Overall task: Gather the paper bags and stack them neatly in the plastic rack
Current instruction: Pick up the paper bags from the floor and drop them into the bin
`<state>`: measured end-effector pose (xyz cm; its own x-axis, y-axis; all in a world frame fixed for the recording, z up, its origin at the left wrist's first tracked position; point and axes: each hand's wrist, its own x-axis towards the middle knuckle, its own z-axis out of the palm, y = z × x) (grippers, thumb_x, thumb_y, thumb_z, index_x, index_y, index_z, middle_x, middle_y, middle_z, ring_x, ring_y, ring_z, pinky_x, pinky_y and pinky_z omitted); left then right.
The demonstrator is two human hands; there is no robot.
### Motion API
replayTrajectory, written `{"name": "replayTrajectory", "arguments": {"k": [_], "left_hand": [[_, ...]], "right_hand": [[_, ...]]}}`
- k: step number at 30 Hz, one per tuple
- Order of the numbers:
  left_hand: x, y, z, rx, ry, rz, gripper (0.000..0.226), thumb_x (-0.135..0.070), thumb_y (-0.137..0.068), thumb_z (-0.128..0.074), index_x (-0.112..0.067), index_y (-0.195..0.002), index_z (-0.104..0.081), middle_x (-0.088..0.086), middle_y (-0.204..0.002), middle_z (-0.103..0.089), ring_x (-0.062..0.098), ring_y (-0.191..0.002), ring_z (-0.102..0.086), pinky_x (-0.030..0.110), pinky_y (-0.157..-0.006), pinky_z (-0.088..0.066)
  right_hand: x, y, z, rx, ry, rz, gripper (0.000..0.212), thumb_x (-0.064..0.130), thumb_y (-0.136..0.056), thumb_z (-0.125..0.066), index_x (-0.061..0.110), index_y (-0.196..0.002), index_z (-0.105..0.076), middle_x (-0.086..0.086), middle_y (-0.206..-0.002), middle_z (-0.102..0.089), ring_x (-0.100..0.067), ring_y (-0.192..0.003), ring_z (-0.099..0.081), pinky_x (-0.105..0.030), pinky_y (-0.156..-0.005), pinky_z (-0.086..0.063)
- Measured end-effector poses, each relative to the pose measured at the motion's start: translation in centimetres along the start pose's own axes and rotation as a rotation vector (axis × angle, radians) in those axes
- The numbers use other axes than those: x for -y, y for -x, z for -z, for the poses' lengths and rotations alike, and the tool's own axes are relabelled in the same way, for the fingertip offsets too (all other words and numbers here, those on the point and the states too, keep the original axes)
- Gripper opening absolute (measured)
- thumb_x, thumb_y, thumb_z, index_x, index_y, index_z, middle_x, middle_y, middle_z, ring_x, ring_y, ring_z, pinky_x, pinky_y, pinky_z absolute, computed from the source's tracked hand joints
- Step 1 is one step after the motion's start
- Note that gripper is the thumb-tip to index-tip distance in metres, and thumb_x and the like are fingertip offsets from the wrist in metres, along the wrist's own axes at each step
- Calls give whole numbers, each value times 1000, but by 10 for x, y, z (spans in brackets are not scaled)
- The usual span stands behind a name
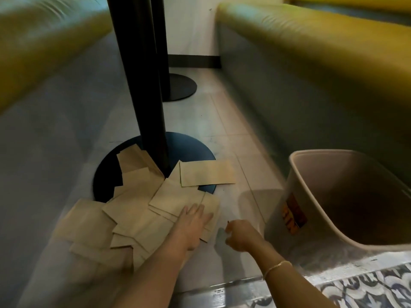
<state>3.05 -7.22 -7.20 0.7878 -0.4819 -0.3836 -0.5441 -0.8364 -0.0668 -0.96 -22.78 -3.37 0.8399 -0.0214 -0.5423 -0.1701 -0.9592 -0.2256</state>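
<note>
Several flat brown paper bags (138, 210) lie scattered on the tiled floor and over the round black base of a table pole. One bag (206, 173) lies apart, further right on the base. My left hand (193, 223) rests flat with straight fingers on the nearest bags. My right hand (239, 235) hovers just right of the pile with fingers loosely curled and holds nothing. The beige plastic rack (295, 181), an open bin with an orange label, stands tilted at the right, and nothing shows inside it.
A black table pole (142, 85) rises from its round base (195, 147) right behind the bags; a second pole base (180, 87) stands further back. Yellow-green bench seats (311, 52) flank the narrow floor on both sides. Patterned fabric (367, 290) fills the bottom right corner.
</note>
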Motion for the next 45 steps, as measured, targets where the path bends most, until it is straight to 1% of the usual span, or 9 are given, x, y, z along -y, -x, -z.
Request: {"name": "replayTrajectory", "arguments": {"k": [5, 11, 14, 18, 21, 27, 34, 40, 45], "left_hand": [[-3, -10, 1, 66, -129, -77, 57, -6, -93, -42, -8, -145, -21, 25, -143, -31, 38, -128, -34, 42, -109, -25], [7, -7, 24, -194, 396, 24, 31, -12, -94, -44, -18, -121, -58, 8, -108, -65, 24, -98, -61, 33, -84, -50], [16, -3, 48, -411, 812, 156, 23, -21, -93, -54, -15, -113, -64, 5, -102, -68, 20, -96, -62, 36, -85, -51], [29, 2, 91, -547, 1017, 206, 37, -27, -79, -73, -11, -111, -63, 4, -102, -65, 21, -98, -59, 30, -83, -48], [34, 9, 119, -667, 1127, 219, 32, -31, -67, -82, -17, -87, -60, -4, -83, -62, 13, -78, -57, 27, -69, -45], [28, 25, 164, -846, 1481, 158, 26, -26, -86, -64, -22, -64, -52, -4, -62, -52, 8, -60, -44, 27, -65, -36], [5, 37, 212, -1010, 1625, 122, 33, -28, -95, -51, -19, -65, -43, -2, -61, -41, 8, -58, -36, 22, -54, -32], [-8, 44, 251, -1135, 1786, 191, 4, -13, -92, -56, -16, -94, -57, -3, -93, -64, 15, -90, -61, 33, -85, -50], [-33, 53, 274, -1158, 1831, 105, 19, -1, -86, -59, -17, -96, -56, -3, -92, -64, 12, -86, -62, 21, -75, -48]], "right_hand": [[-5, -8, -1, -4, -35, -1, 36, 18, -91, -53, 11, -126, -54, -9, -130, -53, -24, -119, -50, -32, -99, -45], [4, -11, 8, -210, -213, 1, 57, 14, -88, -58, 21, -140, -34, -8, -132, -46, -23, -119, -49, -30, -95, -46], [13, -12, 20, -375, -282, 42, 57, 19, -87, -61, 24, -138, -35, -5, -130, -48, -23, -120, -46, -34, -95, -45], [29, -3, 52, -652, -360, 99, 31, 25, -90, -57, 24, -120, -51, -2, -110, -59, -19, -109, -48, -32, -84, -46], [37, 17, 90, -795, -290, 88, 25, 28, -92, -53, 24, -116, -59, 0, -105, -57, -16, -104, -41, -25, -74, -36], [34, 51, 161, -880, -329, 114, 17, 29, -88, -60, 28, -99, -73, 0, -102, -62, -20, -105, -50, -25, -74, -40], [12, 109, 231, -926, -388, 94, 20, 14, -86, -58, 23, -90, -76, -4, -94, -72, -24, -86, -66, -37, -84, -55], [-39, 194, 293, -1194, -258, -133, 29, 4, -83, -51, 20, -97, -72, -10, -105, -69, -30, -97, -63, -43, -85, -53], [-70, 214, 300, -1147, -152, -378, 25, 5, -84, -52, 15, -98, -70, -18, -105, -65, -38, -96, -61, -44, -80, -54]]}}
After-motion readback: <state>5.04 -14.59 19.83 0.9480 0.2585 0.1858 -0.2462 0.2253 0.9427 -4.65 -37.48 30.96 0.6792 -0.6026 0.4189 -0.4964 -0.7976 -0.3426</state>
